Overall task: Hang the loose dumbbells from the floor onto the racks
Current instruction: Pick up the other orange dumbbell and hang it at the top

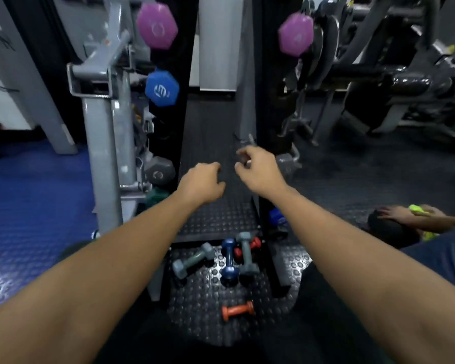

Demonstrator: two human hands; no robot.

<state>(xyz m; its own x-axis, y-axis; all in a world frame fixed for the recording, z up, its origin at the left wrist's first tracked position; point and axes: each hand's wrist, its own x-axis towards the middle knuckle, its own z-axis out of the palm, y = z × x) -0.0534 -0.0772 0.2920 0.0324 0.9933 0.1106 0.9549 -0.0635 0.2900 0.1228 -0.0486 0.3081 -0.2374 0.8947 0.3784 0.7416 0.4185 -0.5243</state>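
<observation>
Several loose dumbbells lie on the studded black floor mat below my arms: a grey-green one point(193, 260), a blue one point(229, 258), a grey one point(246, 253) lying over a red one point(255, 243), and a small orange one point(238, 310) nearest me. The left rack point(187, 61) carries purple point(156, 24), blue point(162, 88) and grey point(159, 172) dumbbells. The right rack point(265, 101) carries a purple one point(296, 35). My left hand point(202, 185) is curled and holds nothing. My right hand point(258, 169) is held out between the racks, fingers loosely apart, also holding nothing.
A grey machine frame point(103, 143) stands left of the left rack, over blue flooring point(32, 211). Black weight machines point(378, 74) fill the right background. Another person's hand point(397, 214) rests on a dark object at the right, by a yellow-green item point(419, 210).
</observation>
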